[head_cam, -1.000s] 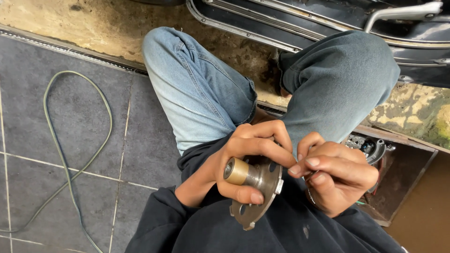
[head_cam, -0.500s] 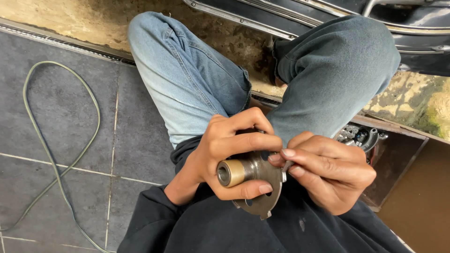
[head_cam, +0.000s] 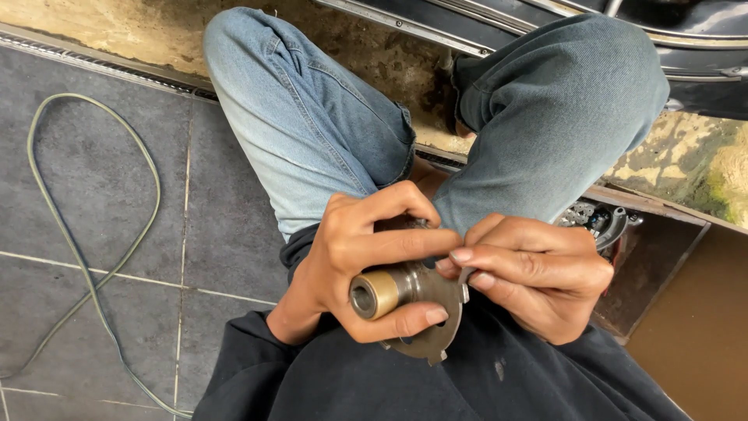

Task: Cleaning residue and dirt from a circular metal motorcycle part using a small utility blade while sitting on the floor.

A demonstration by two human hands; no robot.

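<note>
A: What does the left hand (head_cam: 354,261) have hold of?

B: A round metal part (head_cam: 417,308), a flat grey toothed plate with a short hub ending in a brass-coloured sleeve (head_cam: 372,293); the fingers curl closed over the top of it and the thumb presses from beneath, so the grip is firm; the sleeve's open bore faces the camera.

A: And the right hand (head_cam: 538,277)?

B: It sits just beside the left, fingers bent and nearly closed, fingertips touching the plate's upper right rim; whether it pinches something small there, I cannot tell.

A: Where is the part itself?

B: Held above the person's lap, over the dark sweatshirt (head_cam: 436,382), below the two bent knees in blue jeans (head_cam: 327,132); it rests on no surface.

A: What lies around?

B: Grey floor tiles (head_cam: 101,203) to the left with a green cable (head_cam: 93,265) looping across them; a dark metal piece (head_cam: 600,222) lies past the right hand, near the edge of a brown ledge.
</note>
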